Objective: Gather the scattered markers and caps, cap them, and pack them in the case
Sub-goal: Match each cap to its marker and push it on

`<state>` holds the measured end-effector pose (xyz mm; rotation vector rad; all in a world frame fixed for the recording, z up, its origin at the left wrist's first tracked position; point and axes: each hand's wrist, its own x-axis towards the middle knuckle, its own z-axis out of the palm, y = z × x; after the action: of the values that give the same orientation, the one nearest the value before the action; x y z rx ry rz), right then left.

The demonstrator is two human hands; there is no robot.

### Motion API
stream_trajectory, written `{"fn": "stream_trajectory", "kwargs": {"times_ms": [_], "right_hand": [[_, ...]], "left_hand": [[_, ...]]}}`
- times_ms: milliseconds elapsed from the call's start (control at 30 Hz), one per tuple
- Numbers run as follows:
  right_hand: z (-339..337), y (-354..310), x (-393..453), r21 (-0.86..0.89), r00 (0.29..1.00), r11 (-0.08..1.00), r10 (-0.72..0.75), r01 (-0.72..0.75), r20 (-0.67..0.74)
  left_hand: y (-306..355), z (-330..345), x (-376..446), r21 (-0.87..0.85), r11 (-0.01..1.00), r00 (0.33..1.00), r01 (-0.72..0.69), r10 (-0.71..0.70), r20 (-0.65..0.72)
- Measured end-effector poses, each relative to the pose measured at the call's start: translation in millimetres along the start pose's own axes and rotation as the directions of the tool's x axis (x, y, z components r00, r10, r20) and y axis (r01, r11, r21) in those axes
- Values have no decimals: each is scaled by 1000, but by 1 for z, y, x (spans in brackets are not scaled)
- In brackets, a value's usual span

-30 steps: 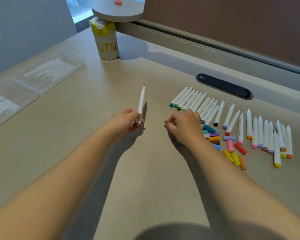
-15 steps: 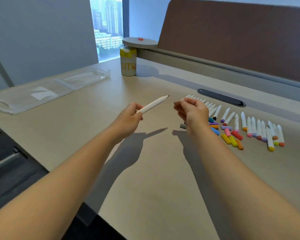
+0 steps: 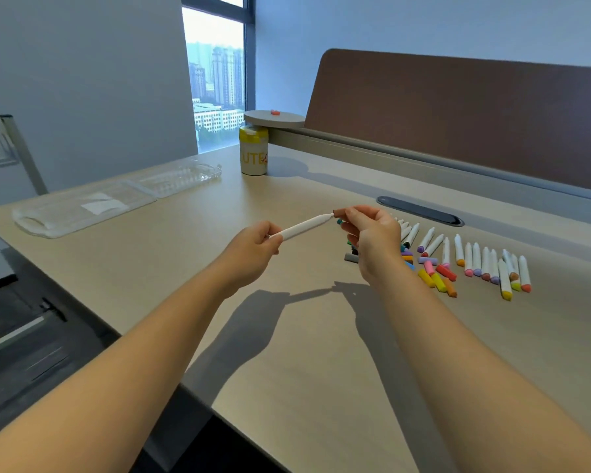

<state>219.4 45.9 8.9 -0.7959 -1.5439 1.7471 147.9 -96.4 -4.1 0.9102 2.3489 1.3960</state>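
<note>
Gripping a white marker [image 3: 306, 226] by its near end, the left hand [image 3: 253, 249] is raised above the desk [image 3: 287, 353]; a brown cap [image 3: 338, 213] (pinched by the right hand [image 3: 376, 240]) is held at its tip.

Tabletop [image 3: 287, 336] looks like matte pale wood laminate, the case [image 3: 116, 199] is clear glossy plastic, and the markers [image 3: 485, 264] have smooth white plastic barrels with matte colored caps [image 3: 437, 279].

Our big desk and what lies on it

We see a light wood desk [image 3: 287, 336]. Markers [image 3: 485, 259] and loose caps [image 3: 437, 278] lie near its right edge, a clear case [image 3: 116, 199] lies open at its left edge, and a yellow-topped can [image 3: 254, 155] stands at the back.
</note>
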Motion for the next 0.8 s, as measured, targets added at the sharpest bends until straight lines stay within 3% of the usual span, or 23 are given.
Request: {"fn": "stream_trajectory", "kwargs": {"times_ms": [233,600,800], "right_hand": [[4,5,9,-127,998,991,-45,50,46],[-5,15,70,-305,987,947,-134,102,-89],[-5,10,117,-497,969,837,-242,229,38]], "left_hand": [[0,2,13,28,998,997,-51,50,53],[9,51,73,86,988,986,-131,139,-92],[-7,66,118,56,994,990,-95,100,-104]]}}
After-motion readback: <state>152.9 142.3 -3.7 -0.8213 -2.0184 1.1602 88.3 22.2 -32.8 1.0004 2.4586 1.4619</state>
